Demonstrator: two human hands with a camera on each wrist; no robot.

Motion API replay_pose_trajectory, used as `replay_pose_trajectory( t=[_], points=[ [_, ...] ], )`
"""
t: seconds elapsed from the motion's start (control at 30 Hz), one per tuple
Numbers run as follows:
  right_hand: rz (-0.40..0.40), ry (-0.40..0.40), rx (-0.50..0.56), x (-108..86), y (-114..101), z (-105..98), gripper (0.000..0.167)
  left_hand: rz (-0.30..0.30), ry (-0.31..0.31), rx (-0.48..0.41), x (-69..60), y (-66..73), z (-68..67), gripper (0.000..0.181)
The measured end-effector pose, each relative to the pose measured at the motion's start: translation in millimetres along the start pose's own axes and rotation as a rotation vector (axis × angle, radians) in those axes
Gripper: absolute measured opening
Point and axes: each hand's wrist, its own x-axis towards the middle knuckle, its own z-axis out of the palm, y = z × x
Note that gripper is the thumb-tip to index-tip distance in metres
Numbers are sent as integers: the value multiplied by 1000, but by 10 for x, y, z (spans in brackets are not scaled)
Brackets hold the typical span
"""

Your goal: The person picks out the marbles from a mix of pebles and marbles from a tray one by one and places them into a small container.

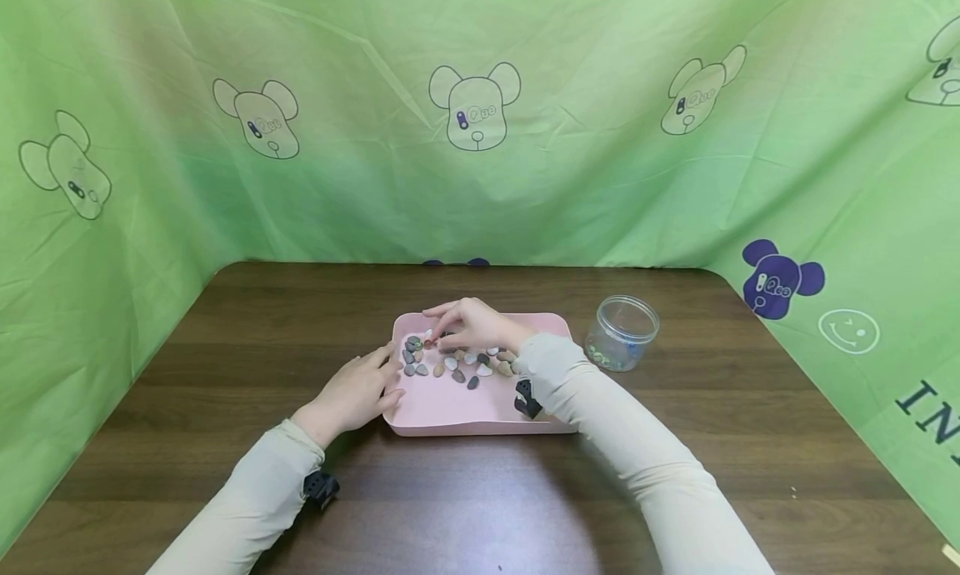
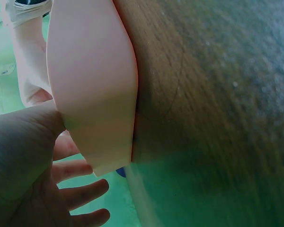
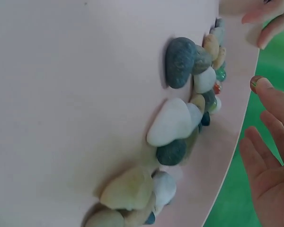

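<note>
Right grip pinches a small marble above the pink tray.

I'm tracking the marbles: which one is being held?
The brownish marble, held by the right hand; the red marble and green marble lie beside stones.

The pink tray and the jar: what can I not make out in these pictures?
Head view: pink tray, right side partly behind the right sleeve.
Head view: jar contents, too small to count.
Left wrist view: tray's inside, hidden by its wall.
Right wrist view: pale stone, cut off by the bottom edge.
</note>
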Motion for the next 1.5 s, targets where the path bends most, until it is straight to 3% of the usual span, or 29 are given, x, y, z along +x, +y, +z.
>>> replay_pose_trajectory(
  t=[0.8, 1.5],
  points=[
    [0, 28, -19, -212, -7, -241, 15, -7, -7, -12, -7, 7, 12, 44],
    [21, 48, 85, -360, -5, -430, 15, -1, 0, -2, -5, 4, 4, 43]
  ],
)
